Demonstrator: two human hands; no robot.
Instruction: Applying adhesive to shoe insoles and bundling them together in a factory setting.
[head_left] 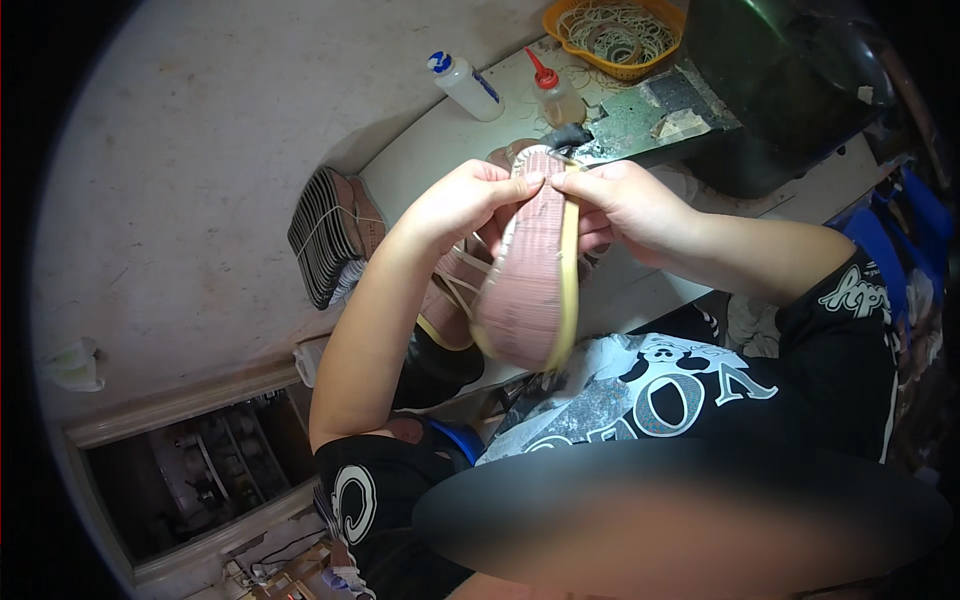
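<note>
Both left hand (462,202) and right hand (637,208) pinch the pink sole (530,275); yellow trim (570,268) lines one side, top maybe not done

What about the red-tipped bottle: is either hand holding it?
No, the left hand and right hand both grip the pink sole, while the red-tipped bottle is on the table beyond them.
</note>
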